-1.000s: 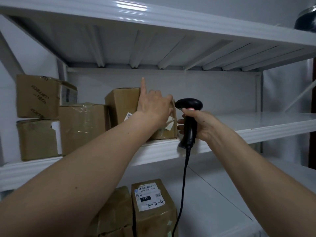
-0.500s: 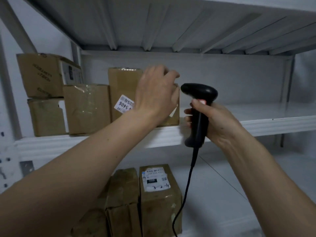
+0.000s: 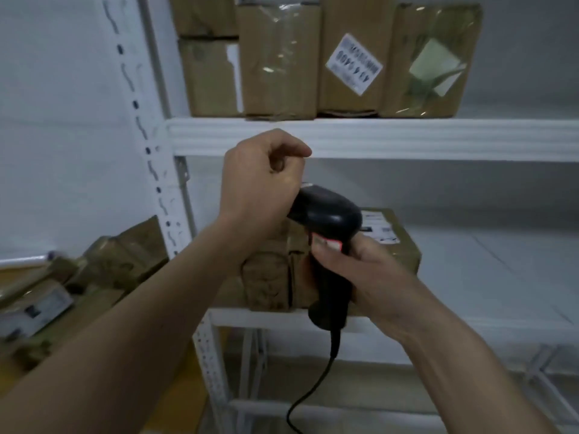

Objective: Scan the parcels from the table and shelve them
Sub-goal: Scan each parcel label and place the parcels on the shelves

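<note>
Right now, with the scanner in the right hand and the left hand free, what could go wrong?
1. The cable hangs in a loop below the scanner; it might catch on the shelf frame.
2. The taped box on the upper shelf appears to overhang the edge slightly; a bump could tip it.
3. The picture is blurred, so the head is probably moving fast; a hand might strike the shelf.

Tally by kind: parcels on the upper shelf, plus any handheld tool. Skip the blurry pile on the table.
Cardboard parcels on the upper shelf: 5
Barcode scanner, held in the right hand: 1
Total: 6
</note>
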`<state>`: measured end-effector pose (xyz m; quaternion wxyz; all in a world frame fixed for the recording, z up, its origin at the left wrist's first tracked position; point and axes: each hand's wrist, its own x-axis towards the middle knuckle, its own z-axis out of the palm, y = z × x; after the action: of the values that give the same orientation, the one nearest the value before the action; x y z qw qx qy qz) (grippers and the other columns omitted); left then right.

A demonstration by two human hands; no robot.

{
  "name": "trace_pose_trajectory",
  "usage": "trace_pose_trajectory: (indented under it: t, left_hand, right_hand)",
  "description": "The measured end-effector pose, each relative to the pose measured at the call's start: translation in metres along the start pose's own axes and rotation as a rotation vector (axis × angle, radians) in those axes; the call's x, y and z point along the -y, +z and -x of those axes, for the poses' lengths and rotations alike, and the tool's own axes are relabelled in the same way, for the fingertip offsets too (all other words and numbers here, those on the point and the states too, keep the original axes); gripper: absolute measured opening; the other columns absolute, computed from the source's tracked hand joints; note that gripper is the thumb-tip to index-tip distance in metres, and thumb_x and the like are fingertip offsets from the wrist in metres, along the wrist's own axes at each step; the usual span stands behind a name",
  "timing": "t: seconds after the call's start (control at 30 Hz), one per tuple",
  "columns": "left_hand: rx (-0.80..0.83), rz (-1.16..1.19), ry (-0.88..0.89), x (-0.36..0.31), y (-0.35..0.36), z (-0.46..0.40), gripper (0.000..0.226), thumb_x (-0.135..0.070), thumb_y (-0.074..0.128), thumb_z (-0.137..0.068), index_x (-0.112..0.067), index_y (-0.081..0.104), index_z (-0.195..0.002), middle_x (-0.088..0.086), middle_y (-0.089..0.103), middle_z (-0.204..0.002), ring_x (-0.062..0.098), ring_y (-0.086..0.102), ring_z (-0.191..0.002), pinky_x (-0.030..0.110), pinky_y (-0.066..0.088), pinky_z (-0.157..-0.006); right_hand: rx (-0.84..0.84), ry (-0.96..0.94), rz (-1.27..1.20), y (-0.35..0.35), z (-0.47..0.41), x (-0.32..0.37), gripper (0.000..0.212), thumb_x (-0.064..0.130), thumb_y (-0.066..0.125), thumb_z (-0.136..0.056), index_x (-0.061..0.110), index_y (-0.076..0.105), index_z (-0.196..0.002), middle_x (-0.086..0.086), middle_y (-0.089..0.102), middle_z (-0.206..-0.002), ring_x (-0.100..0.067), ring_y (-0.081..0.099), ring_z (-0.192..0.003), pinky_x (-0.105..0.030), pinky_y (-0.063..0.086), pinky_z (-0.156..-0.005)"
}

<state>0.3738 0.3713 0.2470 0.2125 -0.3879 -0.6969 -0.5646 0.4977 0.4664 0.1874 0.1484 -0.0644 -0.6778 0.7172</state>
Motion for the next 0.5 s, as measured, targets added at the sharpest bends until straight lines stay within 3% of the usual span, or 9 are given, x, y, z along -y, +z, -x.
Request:
trace_pose_trajectory:
  t: [0.1, 0.17, 0.27, 0.37, 0.43, 0.5]
  left_hand:
    - [0.007, -0.057, -0.01, 0.032, -0.044, 0.016, 0.029, -0.009, 0.054, -0.084, -0.036, 0.064, -0.077, 0.009, 0.071, -0.074, 0.023, 0.067, -0.069, 0.043, 0.056, -0.069]
    - [0.001, -0.095, 0.004, 0.054, -0.08, 0.025, 0.023, -0.012, 0.052, -0.083, -0.031, 0.065, -0.079, 0.009, 0.07, -0.071, 0.022, 0.066, -0.066, 0.041, 0.056, -0.068]
    - [0.016, -0.149, -0.035, 0.094, -0.14, 0.034, 0.025, -0.006, 0.056, -0.085, -0.029, 0.066, -0.079, 0.01, 0.07, -0.069, 0.021, 0.065, -0.064, 0.028, 0.056, -0.068]
    - [0.035, -0.225, -0.168, 0.146, -0.198, 0.046, 0.026, -0.003, 0.058, -0.087, -0.025, 0.069, -0.08, -0.003, 0.065, -0.064, 0.011, 0.058, -0.059, 0.014, 0.045, -0.059]
    - [0.088, -0.307, -0.252, 0.182, -0.231, 0.059, 0.02, -0.005, 0.058, -0.088, -0.018, 0.073, -0.087, -0.01, 0.062, -0.07, 0.005, 0.054, -0.062, 0.016, 0.042, -0.061]
    - [0.162, -0.371, -0.31, 0.216, -0.259, 0.073, 0.019, -0.007, 0.059, -0.088, -0.016, 0.075, -0.093, -0.007, 0.067, -0.081, 0.008, 0.061, -0.074, 0.022, 0.05, -0.069]
  right_hand:
    - [0.081, 0.036, 0.083, 0.055, -0.009, -0.027, 0.01, 0.02, 0.064, -0.087, 0.023, 0.065, -0.097, 0.002, 0.069, -0.077, -0.014, 0.067, -0.077, -0.03, 0.057, -0.079]
    - [0.107, 0.085, 0.093, 0.095, -0.017, -0.045, 0.01, 0.015, 0.06, -0.092, 0.023, 0.064, -0.097, 0.003, 0.069, -0.075, -0.014, 0.067, -0.075, -0.036, 0.055, -0.085]
    - [0.12, 0.151, 0.088, 0.155, -0.033, -0.074, 0.008, 0.014, 0.061, -0.092, 0.021, 0.064, -0.094, -0.004, 0.066, -0.075, -0.02, 0.064, -0.075, -0.041, 0.054, -0.085]
    - [0.078, 0.219, 0.067, 0.21, -0.054, -0.105, 0.01, 0.009, 0.063, -0.09, 0.018, 0.063, -0.095, -0.004, 0.063, -0.069, -0.018, 0.062, -0.067, -0.035, 0.055, -0.072]
    - [0.035, 0.273, 0.099, 0.243, -0.069, -0.124, 0.01, 0.008, 0.066, -0.088, 0.014, 0.062, -0.094, 0.0, 0.063, -0.062, -0.014, 0.061, -0.058, -0.027, 0.053, -0.06]
    - [0.002, 0.314, 0.125, 0.271, -0.08, -0.143, 0.01, 0.009, 0.069, -0.087, 0.012, 0.062, -0.093, -0.001, 0.062, -0.058, -0.013, 0.058, -0.052, -0.024, 0.05, -0.053]
